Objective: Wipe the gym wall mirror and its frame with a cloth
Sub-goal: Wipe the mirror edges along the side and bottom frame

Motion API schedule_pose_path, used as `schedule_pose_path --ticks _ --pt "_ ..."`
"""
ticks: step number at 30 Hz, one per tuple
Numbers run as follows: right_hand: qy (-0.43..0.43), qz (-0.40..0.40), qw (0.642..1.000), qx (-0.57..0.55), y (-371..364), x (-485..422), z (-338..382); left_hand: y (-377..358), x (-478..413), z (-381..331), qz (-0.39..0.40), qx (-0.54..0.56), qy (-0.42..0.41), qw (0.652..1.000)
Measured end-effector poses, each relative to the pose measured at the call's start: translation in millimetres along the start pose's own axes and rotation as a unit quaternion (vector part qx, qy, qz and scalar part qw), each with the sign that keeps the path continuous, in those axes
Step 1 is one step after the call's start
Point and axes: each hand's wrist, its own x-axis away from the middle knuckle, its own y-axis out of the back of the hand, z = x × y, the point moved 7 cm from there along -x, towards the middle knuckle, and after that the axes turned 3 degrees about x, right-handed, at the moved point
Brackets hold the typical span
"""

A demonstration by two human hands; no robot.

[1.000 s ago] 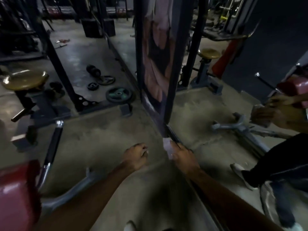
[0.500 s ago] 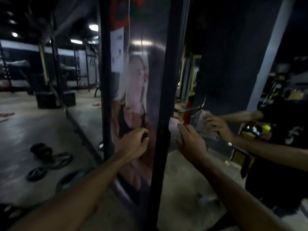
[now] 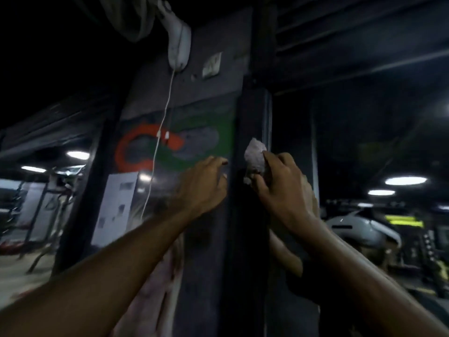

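Both hands have climbed the dark frame: the right hand grips the pale cloth against it, beside the mirror; the left hand, curled and holding nothing, touches the poster.

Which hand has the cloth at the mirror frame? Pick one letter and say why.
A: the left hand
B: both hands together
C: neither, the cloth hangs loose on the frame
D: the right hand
D: the right hand grips the pale crumpled cloth against the dark upright frame, while the left hand, fingers curled, shows no cloth.
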Motion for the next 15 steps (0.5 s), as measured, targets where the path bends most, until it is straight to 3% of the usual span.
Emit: schedule_pose_path --ticks 7,15 --pt "-0.029 -0.128 0.986 0.107 34 -109 -5 0 -131 -13 -0.043 0.025 -0.104 0.993" --pt "-0.025 -0.141 0.971 0.192 51 -197 -7 -21 -202 -32 -0.005 0.007 -0.152 0.988"
